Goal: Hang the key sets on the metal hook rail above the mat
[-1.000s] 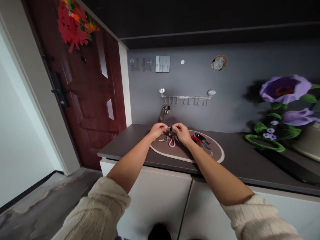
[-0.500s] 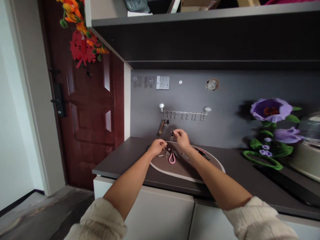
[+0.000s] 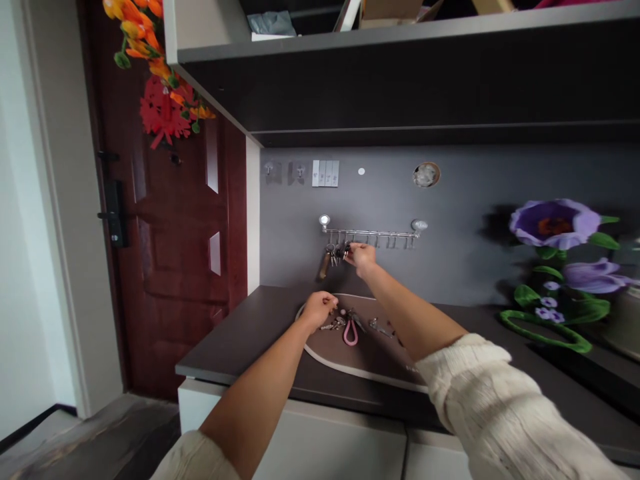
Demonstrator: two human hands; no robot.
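Note:
My right hand (image 3: 362, 258) is closed on a small bunch of keys (image 3: 346, 252), held up just under the bar of a metal hook rack (image 3: 373, 233) on the wall. Whether its ring touches a hook I cannot tell. Other keys with a brown fob (image 3: 325, 265) hang from the rack's left end. Over the left part of an oval brown mat (image 3: 370, 357), my left hand (image 3: 320, 309) has its fingers pinched together; what they hold, if anything, is hidden. Beside it on the mat lie a pink loop strap (image 3: 351, 332), loose keys (image 3: 334, 324) and a silver key piece (image 3: 380, 327).
A dark shelf (image 3: 400, 87) overhangs the counter (image 3: 235, 333). To the right stand purple plush flowers (image 3: 555, 227) with a green base. A red-brown door (image 3: 175, 253) is at the left, with orange flowers (image 3: 140, 33) hanging before it.
My right hand has moved up with the keys, from above the mat to the hook rack. My left hand stays low over the mat. The view has shifted slightly.

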